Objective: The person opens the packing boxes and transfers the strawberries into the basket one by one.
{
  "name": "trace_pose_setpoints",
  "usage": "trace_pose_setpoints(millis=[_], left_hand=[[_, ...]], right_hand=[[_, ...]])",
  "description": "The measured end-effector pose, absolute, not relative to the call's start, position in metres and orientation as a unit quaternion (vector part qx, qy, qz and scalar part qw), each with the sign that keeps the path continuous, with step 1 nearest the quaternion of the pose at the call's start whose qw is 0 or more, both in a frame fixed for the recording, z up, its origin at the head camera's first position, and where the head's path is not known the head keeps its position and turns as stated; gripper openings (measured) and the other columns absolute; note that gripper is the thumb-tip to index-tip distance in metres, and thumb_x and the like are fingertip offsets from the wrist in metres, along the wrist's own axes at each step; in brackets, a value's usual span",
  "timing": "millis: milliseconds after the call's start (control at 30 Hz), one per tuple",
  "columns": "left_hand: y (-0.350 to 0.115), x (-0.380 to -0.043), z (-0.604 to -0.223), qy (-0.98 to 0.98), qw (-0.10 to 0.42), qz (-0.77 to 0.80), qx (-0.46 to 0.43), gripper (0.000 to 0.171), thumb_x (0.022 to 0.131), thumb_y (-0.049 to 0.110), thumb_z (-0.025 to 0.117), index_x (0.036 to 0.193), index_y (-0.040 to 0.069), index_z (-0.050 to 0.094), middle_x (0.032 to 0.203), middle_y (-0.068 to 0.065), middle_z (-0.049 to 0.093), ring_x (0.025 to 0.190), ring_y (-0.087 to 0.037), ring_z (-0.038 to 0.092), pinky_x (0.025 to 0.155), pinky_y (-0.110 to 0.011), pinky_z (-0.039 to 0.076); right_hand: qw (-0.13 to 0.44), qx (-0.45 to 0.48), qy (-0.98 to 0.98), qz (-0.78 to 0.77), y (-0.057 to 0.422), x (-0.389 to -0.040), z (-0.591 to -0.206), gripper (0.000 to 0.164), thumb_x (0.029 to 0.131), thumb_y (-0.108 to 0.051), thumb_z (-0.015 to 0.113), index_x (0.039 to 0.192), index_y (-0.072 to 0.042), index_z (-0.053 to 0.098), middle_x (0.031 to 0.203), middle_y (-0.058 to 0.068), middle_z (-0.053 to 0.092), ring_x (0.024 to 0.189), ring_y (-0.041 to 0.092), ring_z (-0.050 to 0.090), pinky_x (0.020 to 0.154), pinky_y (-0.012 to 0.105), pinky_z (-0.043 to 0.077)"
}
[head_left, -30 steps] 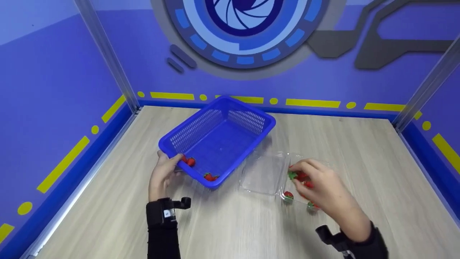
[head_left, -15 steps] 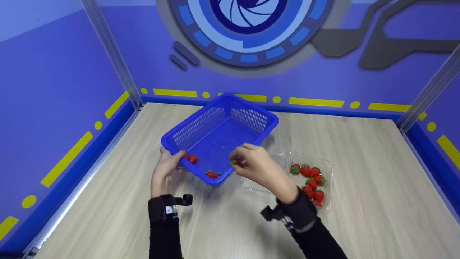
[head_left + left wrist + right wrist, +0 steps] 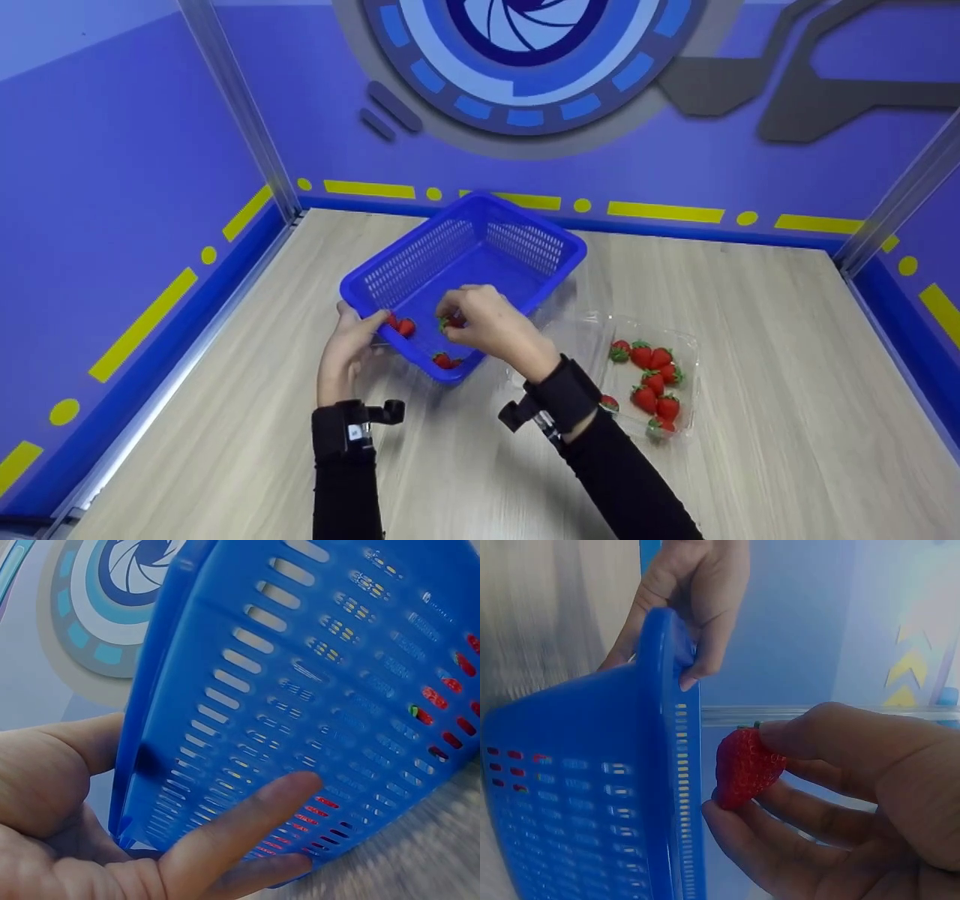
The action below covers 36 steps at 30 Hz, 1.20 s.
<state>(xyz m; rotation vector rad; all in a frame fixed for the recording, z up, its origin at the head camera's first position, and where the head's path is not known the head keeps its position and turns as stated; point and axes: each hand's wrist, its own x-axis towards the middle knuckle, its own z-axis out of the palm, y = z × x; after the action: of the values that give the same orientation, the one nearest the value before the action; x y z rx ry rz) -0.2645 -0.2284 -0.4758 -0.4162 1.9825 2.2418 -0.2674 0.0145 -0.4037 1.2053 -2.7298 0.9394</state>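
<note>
On my feed, past the wood-grain tabletop [image 3: 780,360], the left hand [image 3: 346,354] is clamped on the near end of a blue plastic basket [image 3: 517,271]. The right hand [image 3: 493,324] pinches one strawberry [image 3: 746,769] above its opening. Loose strawberries [image 3: 406,327] lie inside; more fill part of an open clear clamshell [image 3: 628,379].

Blue-purple printed panels [image 3: 105,172] on three sides, a round blue-and-white emblem [image 3: 525,64], silvery metal corner posts [image 3: 244,112] and a pale wood-grain tabletop [image 3: 765,360] show a booth-like workspace.
</note>
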Motion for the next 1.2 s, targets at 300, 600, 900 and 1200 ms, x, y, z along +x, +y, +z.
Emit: trace_pose_setpoints(millis=[300, 600, 900, 1200], left_hand=[[-0.23, -0.264, -0.477, 0.658, 0.059, 0.738, -0.137, 0.097, 0.107, 0.017, 0.049, 0.153, 0.019, -0.036, 0.149, -0.027, 0.045, 0.124, -0.042, 0.06, 0.097, -0.047, 0.054], [-0.23, -0.263, -0.476, 0.655, 0.056, 0.742, -0.135, 0.097, 0.106, 0.015, 0.049, 0.154, 0.019, -0.035, 0.146, -0.029, 0.048, 0.117, -0.042, 0.065, 0.088, -0.043, 0.059], [-0.229, -0.264, -0.476, 0.675, 0.057, 0.724, -0.132, 0.1, 0.105, 0.015, 0.051, 0.151, 0.014, -0.038, 0.143, -0.029, 0.049, 0.107, -0.034, 0.07, 0.079, -0.032, 0.059], [-0.228, -0.263, -0.476, 0.666, 0.056, 0.732, -0.132, 0.103, 0.104, 0.016, 0.052, 0.15, 0.017, -0.04, 0.142, -0.029, 0.049, 0.106, -0.031, 0.07, 0.084, -0.036, 0.058]], right_hand=[[0.001, 0.378, -0.874, 0.305, 0.005, -0.265, -0.398, 0.013, 0.09, -0.006, 0.072, 0.103, -0.004, 0.074, 0.098, 0.007, 0.071, 0.089, 0.017, 0.069, 0.076, 0.024, 0.057], [0.018, 0.377, -0.874, 0.307, 0.002, -0.267, -0.397, 0.013, 0.09, -0.005, 0.073, 0.103, -0.004, 0.074, 0.098, 0.007, 0.071, 0.089, 0.018, 0.069, 0.077, 0.027, 0.057], [0.012, 0.37, -0.874, 0.316, 0.006, -0.267, -0.392, 0.02, 0.09, -0.004, 0.074, 0.11, -0.004, 0.074, 0.108, 0.009, 0.072, 0.096, 0.022, 0.071, 0.082, 0.029, 0.058], [0.032, 0.379, -0.87, 0.315, 0.02, -0.265, -0.39, 0.021, 0.088, 0.0, 0.072, 0.109, -0.002, 0.073, 0.106, 0.012, 0.072, 0.096, 0.026, 0.071, 0.082, 0.031, 0.059]])
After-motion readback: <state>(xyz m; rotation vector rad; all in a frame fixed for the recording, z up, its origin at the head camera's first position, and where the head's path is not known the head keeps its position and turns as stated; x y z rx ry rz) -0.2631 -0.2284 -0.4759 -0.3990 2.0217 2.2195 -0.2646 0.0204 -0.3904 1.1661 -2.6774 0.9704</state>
